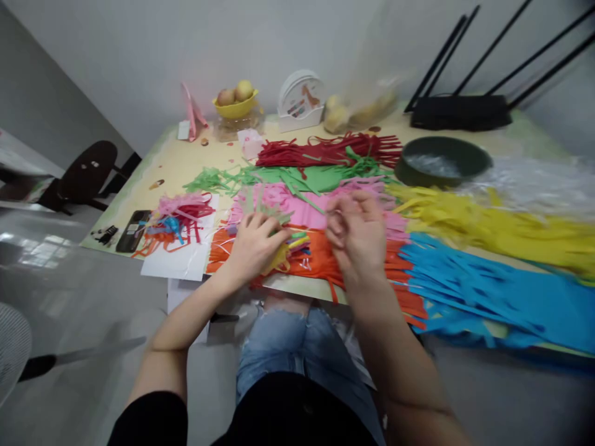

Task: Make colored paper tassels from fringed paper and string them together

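Note:
My left hand (257,243) is closed around a bundle of coloured strips (297,243), with green, yellow and purple ends poking out at its right side and pale strips above the fingers. Its wrist rests near the table's front edge. To the right, my right hand (357,226) is raised with fingers bent together in a pinch; what they hold is blurred. A thin green strip (309,199) runs up to those fingertips from the green fringed pile (320,178). Beneath both hands lie pink fringed material (304,210) and orange fringed material (320,248).
Red (320,152), yellow (502,217) and blue (502,285) fringed piles cover the table. A mixed strip heap (174,223) lies on white paper beside a phone (133,231). Behind stand a dark green bowl (444,160), a router (460,111) and a yellow fruit bowl (235,108).

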{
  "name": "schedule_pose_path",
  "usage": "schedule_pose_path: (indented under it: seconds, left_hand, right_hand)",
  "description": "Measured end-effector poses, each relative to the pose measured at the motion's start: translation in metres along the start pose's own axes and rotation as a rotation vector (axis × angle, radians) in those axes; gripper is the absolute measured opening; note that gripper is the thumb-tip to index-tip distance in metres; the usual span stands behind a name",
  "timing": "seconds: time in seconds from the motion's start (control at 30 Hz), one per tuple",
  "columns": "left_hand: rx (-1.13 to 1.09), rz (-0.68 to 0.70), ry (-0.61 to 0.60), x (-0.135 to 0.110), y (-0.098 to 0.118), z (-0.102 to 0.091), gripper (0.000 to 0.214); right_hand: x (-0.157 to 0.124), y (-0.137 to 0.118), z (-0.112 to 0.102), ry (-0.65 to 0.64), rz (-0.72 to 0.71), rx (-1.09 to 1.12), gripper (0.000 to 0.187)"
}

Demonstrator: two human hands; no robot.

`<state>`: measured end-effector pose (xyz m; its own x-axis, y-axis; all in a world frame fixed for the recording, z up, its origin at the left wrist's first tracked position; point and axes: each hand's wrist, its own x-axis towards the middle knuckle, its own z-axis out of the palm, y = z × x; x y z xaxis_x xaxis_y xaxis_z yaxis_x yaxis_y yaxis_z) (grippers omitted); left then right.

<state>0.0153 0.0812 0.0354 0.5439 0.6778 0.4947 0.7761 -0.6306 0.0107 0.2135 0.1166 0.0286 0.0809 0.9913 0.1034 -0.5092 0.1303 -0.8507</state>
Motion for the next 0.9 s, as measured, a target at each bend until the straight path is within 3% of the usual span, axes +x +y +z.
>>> schedule_pose_path:
  seconds: [0.1,0.2,0.27,0.33,0.43,0.57,0.73,0.83,0.9]
  left_hand:
    - [-0.200,-0.174,-0.113,-0.026,-0.040,-0.006,0.012]
    - [-0.153,-0.560,0.037,-0.070,-0.099,-0.031,0.012]
    - [-0.098,-0.670,0.067,-0.101,-0.132,-0.050,0.027]
    - [-0.083,-0.736,0.060,-0.126,-0.154,-0.062,0.034]
    - [-0.103,-0.810,0.057,-0.146,-0.167,-0.069,0.035]
    - [-0.177,-0.921,0.101,-0.142,-0.181,-0.084,0.036]
    - [-0.267,-1.036,0.265,-0.116,-0.206,-0.130,0.035]
    - [-0.268,-0.994,0.303,-0.096,-0.199,-0.147,0.031]
    - [-0.336,-0.924,0.316,-0.079,-0.179,-0.147,0.029]
  right_hand:
    - [0.000,0.001,-0.004,0.035,-0.031,0.075,0.043]
    - [-0.002,0.000,-0.002,0.028,-0.005,0.073,0.043]
    - [-0.005,0.001,0.002,0.013,0.011,0.076,0.043]
    - [-0.007,0.003,0.007,-0.009,0.015,0.076,0.043]
    - [-0.008,0.005,0.013,-0.036,0.016,0.063,0.041]
    - [-0.010,0.002,0.013,-0.050,0.026,0.054,0.043]
    - [-0.011,-0.003,0.013,-0.085,-0.004,0.011,0.041]
    - [-0.012,-0.002,0.014,-0.087,-0.028,-0.038,0.040]
    - [-0.014,-0.001,0.016,-0.093,-0.059,-0.106,0.036]
